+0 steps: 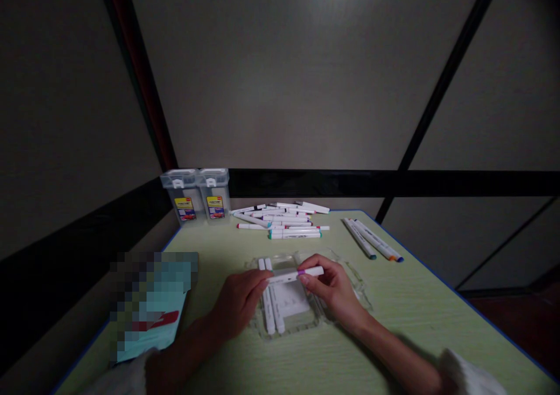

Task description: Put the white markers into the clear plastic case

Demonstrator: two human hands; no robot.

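Note:
Between both hands is a white marker (286,278) with a purple band, held nearly level. My left hand (240,299) pinches its left end, and the fingers of my right hand (330,287) close on the other end near the band. Below them an open clear plastic case (301,327) lies on the table. Two white markers (273,307) lie side by side in its left part, beside a pale sheet or panel (294,299). My right hand and wrist cover some of the case's right half.
Loose white markers (286,220) with coloured ends lie in a pile at the back. Several more markers (376,242) lie at the right edge. Two lidded clear boxes (196,199) stand back left. A teal item (153,319), partly blurred, lies left on the pale green table (420,336).

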